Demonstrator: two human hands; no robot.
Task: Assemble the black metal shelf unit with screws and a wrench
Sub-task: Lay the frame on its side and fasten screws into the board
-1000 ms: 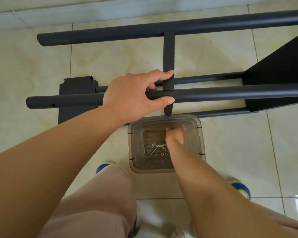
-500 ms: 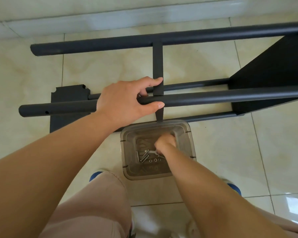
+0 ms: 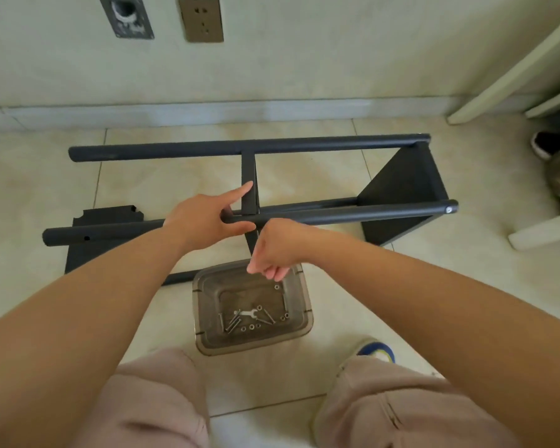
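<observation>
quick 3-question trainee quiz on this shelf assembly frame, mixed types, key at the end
1. True or false: the wrench lies inside the clear plastic tub.
2. Which hand grips the near black tube? A) left B) right C) neither
3. Fill in: the right hand hangs, fingers curled, just above the ____.

Key:
1. True. It lies on the tub floor among loose screws and nuts.
2. A. The left hand wraps the tube beside the flat crossbar.
3. Tub. Whether the hand holds a screw cannot be told.
</observation>
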